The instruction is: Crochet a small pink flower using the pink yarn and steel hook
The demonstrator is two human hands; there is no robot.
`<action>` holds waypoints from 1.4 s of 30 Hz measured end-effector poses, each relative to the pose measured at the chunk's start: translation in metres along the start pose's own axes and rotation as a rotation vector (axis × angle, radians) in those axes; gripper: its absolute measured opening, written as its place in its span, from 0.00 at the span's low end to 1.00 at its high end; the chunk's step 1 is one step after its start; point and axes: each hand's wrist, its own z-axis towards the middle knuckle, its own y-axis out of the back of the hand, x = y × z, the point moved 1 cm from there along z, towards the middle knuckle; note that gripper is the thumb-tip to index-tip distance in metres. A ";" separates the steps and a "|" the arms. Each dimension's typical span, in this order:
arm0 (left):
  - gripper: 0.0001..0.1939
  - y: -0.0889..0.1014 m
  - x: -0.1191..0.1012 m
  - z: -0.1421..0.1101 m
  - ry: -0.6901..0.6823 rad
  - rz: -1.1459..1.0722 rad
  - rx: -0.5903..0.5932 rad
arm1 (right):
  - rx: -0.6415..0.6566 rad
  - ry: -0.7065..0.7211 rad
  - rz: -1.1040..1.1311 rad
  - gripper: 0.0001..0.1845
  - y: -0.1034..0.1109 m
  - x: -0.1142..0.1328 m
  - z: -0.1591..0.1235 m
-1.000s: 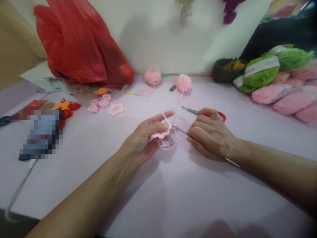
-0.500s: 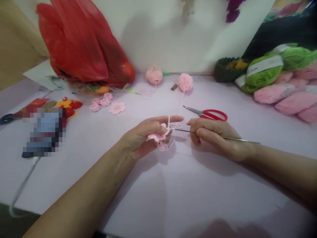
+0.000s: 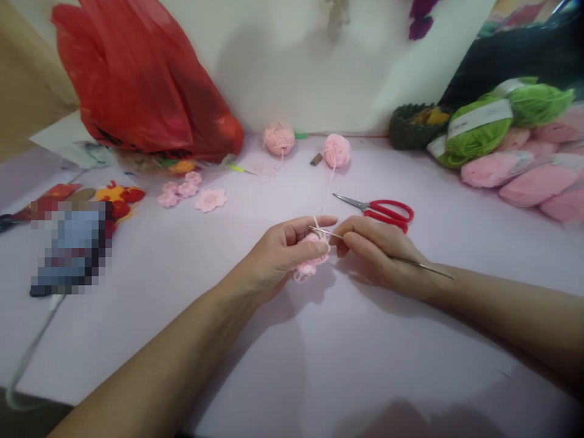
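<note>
Between the thumb and fingers of my left hand (image 3: 292,252) is a pink crochet flower piece (image 3: 310,258), partly covered by the thumb. A strand of pink yarn passes over my outstretched left index finger. My right hand (image 3: 383,252) grips a thin metal crochet hook (image 3: 433,269), whose tip lies at the yarn by the left index finger. From the work, the strand runs back to a pink yarn ball (image 3: 337,151). Just behind my right hand lie scissors with red handles (image 3: 387,212), their blades pointing left.
A second ball of pink yarn (image 3: 278,139) sits at the back. Left of it are finished pink flowers (image 3: 211,199), a red plastic bag (image 3: 146,91) and a blurred-out device (image 3: 73,243) on a cable. Green skeins (image 3: 479,134), pink skeins (image 3: 538,182) and a dark green basket (image 3: 410,128) occupy the right.
The flower piece has turned in my left hand, and the thumb now covers more of it. My right hand first raised the hook's rear end, then moved left, closer to my left hand.
</note>
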 end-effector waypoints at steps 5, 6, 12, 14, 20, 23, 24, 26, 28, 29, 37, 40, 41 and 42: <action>0.24 -0.002 0.001 0.000 -0.026 0.102 -0.024 | -0.034 0.090 0.006 0.13 -0.003 -0.004 -0.002; 0.24 -0.002 0.001 0.000 -0.028 0.119 -0.039 | -0.032 0.092 0.005 0.14 -0.003 -0.004 -0.002; 0.31 0.001 -0.003 -0.002 -0.035 0.141 -0.063 | -0.067 0.110 0.016 0.15 0.003 -0.003 0.000; 0.32 0.002 -0.006 -0.003 -0.025 0.157 -0.060 | -0.065 0.115 0.037 0.15 0.004 -0.003 0.001; 0.24 0.003 -0.009 -0.004 -0.092 0.199 -0.097 | -0.035 0.097 0.045 0.16 0.006 -0.004 -0.001; 0.25 0.004 -0.010 -0.004 -0.103 0.218 -0.119 | -0.018 0.093 0.029 0.15 0.007 -0.005 -0.001; 0.25 0.004 -0.011 -0.004 -0.100 0.218 -0.124 | -0.003 0.097 0.025 0.16 0.008 -0.005 0.000; 0.25 0.005 -0.011 -0.004 -0.087 0.209 -0.135 | 0.043 0.109 0.020 0.16 0.011 -0.006 0.001; 0.25 0.007 -0.012 -0.004 -0.070 0.202 -0.150 | 0.106 0.127 0.015 0.17 0.013 -0.007 0.002; 0.24 0.008 -0.013 -0.004 -0.060 0.204 -0.154 | 0.136 0.135 0.014 0.18 0.015 -0.007 0.002; 0.23 0.014 -0.014 -0.003 0.018 0.364 -0.063 | 0.320 0.123 0.108 0.18 0.022 -0.008 0.001; 0.23 0.015 -0.015 -0.003 0.024 0.371 -0.049 | 0.348 0.112 0.133 0.18 0.022 -0.008 0.001; 0.23 0.014 -0.015 -0.003 0.027 0.370 -0.053 | 0.353 0.110 0.133 0.18 0.022 -0.008 0.000; 0.23 0.014 -0.015 -0.004 0.028 0.369 -0.059 | 0.359 0.114 0.125 0.19 0.022 -0.008 0.000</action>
